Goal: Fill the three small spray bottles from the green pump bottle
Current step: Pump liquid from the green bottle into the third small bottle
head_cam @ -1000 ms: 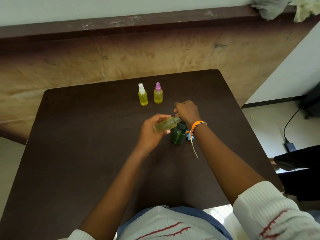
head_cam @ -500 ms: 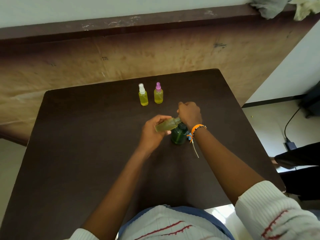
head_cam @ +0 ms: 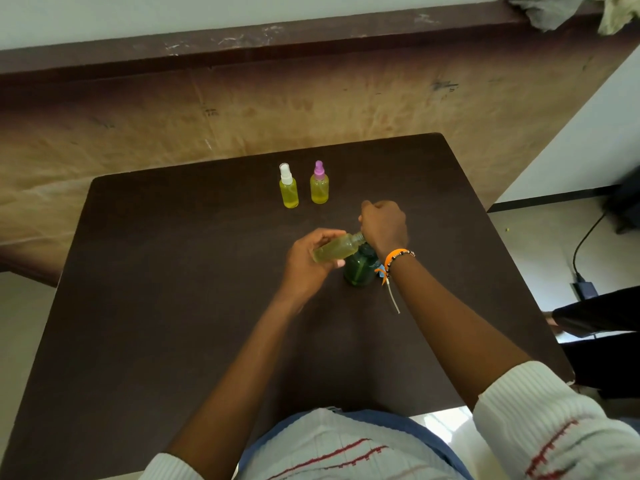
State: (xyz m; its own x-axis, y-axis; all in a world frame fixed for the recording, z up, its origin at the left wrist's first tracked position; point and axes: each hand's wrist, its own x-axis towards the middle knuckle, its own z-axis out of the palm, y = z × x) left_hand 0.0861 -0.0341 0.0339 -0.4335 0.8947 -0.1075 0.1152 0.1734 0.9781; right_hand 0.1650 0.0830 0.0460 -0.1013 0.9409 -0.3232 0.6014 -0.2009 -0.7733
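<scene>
My left hand (head_cam: pixel 306 261) grips a small uncapped spray bottle (head_cam: pixel 335 248) of yellow liquid, tilted with its mouth toward the green pump bottle (head_cam: pixel 358 270). The green bottle stands on the dark table (head_cam: pixel 173 289), and my right hand (head_cam: pixel 384 225) sits curled over its top, hiding the pump head. Whether the fingers hold the pump or press it is hidden. Two more small bottles of yellow liquid stand upright farther back: one with a white sprayer (head_cam: pixel 288 186), one with a purple sprayer (head_cam: pixel 319 183).
The table's far edge meets a brown wall with a dark ledge (head_cam: pixel 277 39). Crumpled cloths (head_cam: pixel 554 8) lie on the ledge at top right. Right of the table are a cable and charger (head_cam: pixel 585 289) on the floor and another person's dark sleeve (head_cam: pixel 595 310).
My right hand has shifted slightly down and right over the pump bottle's top. The small bottle in my left hand stays tilted at the pump.
</scene>
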